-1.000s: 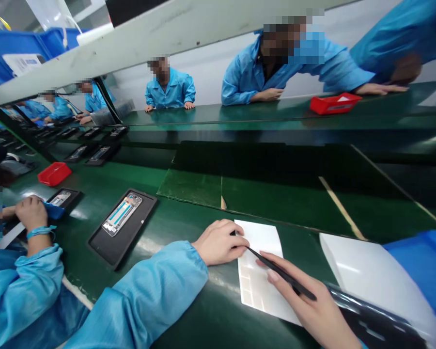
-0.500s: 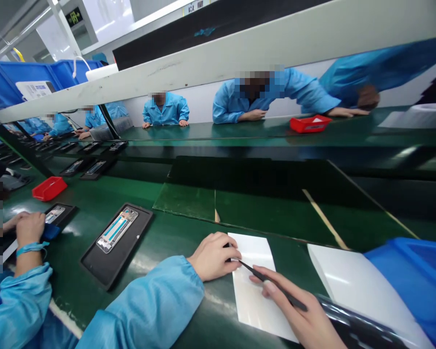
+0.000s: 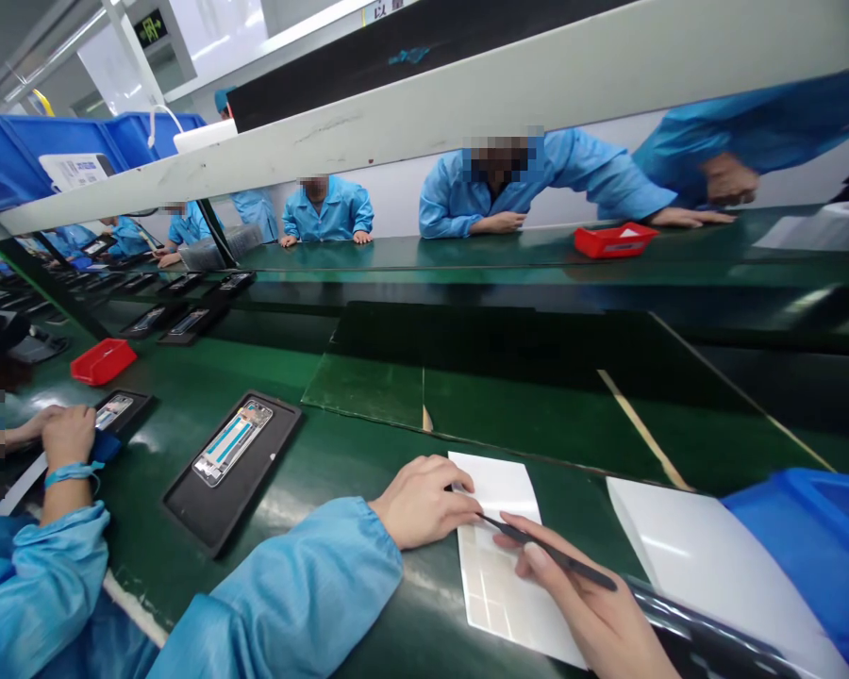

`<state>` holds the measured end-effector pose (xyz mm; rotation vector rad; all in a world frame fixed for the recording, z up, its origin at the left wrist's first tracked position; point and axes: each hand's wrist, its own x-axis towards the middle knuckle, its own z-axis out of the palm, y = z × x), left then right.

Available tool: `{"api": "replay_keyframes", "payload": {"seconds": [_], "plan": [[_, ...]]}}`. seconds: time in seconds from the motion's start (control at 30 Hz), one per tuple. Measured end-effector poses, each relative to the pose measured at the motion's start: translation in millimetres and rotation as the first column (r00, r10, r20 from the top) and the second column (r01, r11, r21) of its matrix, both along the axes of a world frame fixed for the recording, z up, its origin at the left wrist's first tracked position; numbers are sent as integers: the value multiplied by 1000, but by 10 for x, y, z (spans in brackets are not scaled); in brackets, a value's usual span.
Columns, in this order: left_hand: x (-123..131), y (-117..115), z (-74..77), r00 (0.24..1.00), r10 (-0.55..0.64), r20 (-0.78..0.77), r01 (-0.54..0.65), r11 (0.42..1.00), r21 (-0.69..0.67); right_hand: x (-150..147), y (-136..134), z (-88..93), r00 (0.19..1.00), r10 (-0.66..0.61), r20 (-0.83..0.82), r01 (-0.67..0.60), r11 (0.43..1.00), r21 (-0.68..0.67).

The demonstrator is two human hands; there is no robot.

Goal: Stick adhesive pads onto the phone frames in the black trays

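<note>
My left hand [image 3: 423,503] rests at the top of a white sheet [image 3: 499,500], its fingers closed on a small dark piece too small to name. My right hand [image 3: 580,596] is shut on black tweezers [image 3: 552,552], whose tip reaches the left hand's fingertips. Pale squares mark the sheet's lower part. To the left, a black tray [image 3: 208,505] holds a phone frame [image 3: 232,441] with blue strips, out of reach of both hands.
A co-worker's hand [image 3: 69,438] with a blue wristband works at another black tray [image 3: 117,410] on the green belt. A red tray [image 3: 104,361] sits beyond it. A white board [image 3: 707,556] and blue bin [image 3: 799,538] stand to my right.
The whole view has tilted and shifted slightly as my head moved. My hands stay at the white sheet, with the tweezers still at my left fingertips.
</note>
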<state>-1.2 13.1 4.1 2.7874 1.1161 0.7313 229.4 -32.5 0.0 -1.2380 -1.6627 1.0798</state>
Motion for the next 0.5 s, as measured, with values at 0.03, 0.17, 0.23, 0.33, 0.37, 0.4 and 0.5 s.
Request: {"api": "replay_keyframes", "payload": {"seconds": [0.03, 0.17, 0.23, 0.33, 0.37, 0.4, 0.5], "plan": [[2, 1, 3, 1000, 2, 0, -2, 1000, 6, 8, 7, -26, 1000, -1, -2, 1, 1000, -1], [19, 6, -4, 1000, 16, 11, -16, 1000, 7, 42, 33, -100, 999, -13, 52, 12, 1000, 18], [29, 8, -8, 1000, 19, 18, -19, 1000, 7, 53, 42, -117, 998, -13, 68, 11, 1000, 25], [37, 1, 2, 1000, 16, 2, -16, 1000, 26, 51, 39, -108, 998, -5, 68, 4, 1000, 13], [38, -4, 10, 1000, 12, -6, -12, 999, 38, 46, 34, -96, 998, -7, 67, 6, 1000, 7], [38, -10, 19, 1000, 7, -10, -7, 999, 52, 39, 27, -82, 998, -16, 65, 16, 1000, 2], [35, -27, 43, 1000, -6, -4, 6, 996, 92, 13, 4, -30, 997, -38, 61, 39, 999, -4]]}}
